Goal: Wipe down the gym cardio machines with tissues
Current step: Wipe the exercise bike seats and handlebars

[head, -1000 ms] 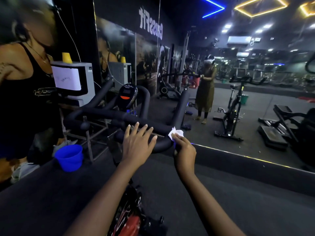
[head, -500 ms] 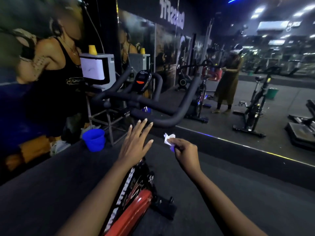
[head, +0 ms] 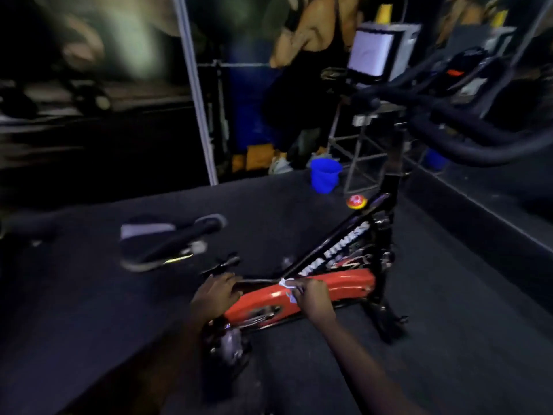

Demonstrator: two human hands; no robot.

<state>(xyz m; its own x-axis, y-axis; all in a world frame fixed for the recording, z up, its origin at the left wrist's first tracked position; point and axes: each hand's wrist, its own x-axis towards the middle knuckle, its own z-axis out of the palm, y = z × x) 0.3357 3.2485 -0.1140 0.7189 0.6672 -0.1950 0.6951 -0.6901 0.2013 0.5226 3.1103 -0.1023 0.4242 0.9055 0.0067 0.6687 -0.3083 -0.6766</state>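
A: Pinching the tissue (head: 288,287) in curled right hand (head: 315,296), pressed onto the red chain guard (head: 344,284)?
B: Yes. Soft, flimsy, probably tears easily; best held bunched. Beside it, left hand (head: 216,292) on frame (head: 335,250); grip too blurred to tell.

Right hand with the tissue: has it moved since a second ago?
Yes. The right hand, pinching the tissue, dropped from the black handlebar down to the bike's red guard.
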